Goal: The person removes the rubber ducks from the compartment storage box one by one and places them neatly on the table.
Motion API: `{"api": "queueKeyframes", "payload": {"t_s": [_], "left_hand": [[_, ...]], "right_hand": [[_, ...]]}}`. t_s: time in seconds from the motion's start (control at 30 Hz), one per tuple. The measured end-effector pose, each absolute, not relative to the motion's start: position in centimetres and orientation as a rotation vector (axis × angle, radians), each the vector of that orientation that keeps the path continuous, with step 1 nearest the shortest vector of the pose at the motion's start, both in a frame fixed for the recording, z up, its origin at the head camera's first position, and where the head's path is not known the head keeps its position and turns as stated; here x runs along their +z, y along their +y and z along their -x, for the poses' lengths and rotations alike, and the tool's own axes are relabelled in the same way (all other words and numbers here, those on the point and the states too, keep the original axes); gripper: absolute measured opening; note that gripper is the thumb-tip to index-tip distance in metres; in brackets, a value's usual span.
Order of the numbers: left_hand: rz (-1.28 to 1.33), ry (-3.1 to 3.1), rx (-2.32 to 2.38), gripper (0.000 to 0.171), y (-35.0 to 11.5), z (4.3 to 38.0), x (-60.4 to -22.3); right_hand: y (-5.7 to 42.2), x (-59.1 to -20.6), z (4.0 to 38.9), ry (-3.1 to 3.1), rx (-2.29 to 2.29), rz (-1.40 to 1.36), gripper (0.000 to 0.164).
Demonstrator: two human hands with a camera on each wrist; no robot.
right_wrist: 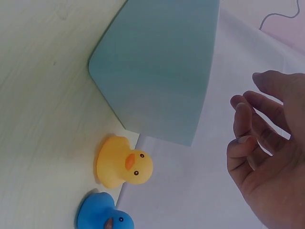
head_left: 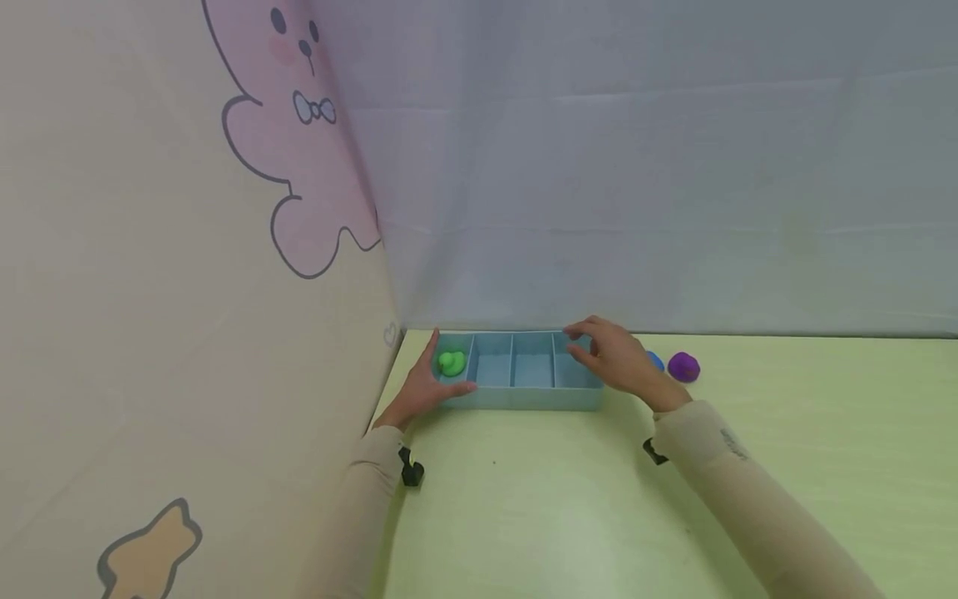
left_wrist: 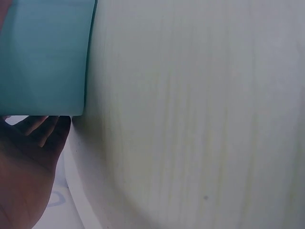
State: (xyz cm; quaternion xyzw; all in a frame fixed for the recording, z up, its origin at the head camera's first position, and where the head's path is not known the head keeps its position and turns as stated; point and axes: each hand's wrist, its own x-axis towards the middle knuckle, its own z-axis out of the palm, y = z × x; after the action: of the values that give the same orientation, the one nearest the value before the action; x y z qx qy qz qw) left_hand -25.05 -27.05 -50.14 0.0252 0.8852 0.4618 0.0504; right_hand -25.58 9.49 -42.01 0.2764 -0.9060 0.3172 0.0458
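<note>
Your two hands are well apart. Your left hand (head_left: 422, 389) spans the left end of the blue tray (head_left: 524, 398), touching it: the thumb lies along the front wall, the straight fingers along the end. Your right hand (head_left: 621, 358) is raised over the tray's right end, fingers loosely bent, thumb and index tip apart, with nothing between them.

The tray stands level on the table (head_left: 539, 491), near the back sheet (head_left: 636, 208), its four compartments in a row. The green duck (head_left: 452, 363) sits in the leftmost one. Outside the tray's right end, the right wrist view shows the yellow duck (right_wrist: 114, 164) just beside it, then the blue duck (right_wrist: 95, 212). In the head view your right arm partly hides the blue duck, and the purple toy (head_left: 684, 367) lies just right of it. A pink cartoon animal (head_left: 322, 158) is printed at the upper left.
</note>
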Motion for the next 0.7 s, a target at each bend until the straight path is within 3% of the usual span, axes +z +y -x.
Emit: {"api": "queueKeyframes", "payload": {"t_s": [0.7], "left_hand": [[-0.101, 2.661, 1.435, 0.133, -27.4, 24.7, -49.9]], "right_hand": [[5.9, -42.4, 25.4, -2.795, 0.925, -0.87, 0.031]]}}
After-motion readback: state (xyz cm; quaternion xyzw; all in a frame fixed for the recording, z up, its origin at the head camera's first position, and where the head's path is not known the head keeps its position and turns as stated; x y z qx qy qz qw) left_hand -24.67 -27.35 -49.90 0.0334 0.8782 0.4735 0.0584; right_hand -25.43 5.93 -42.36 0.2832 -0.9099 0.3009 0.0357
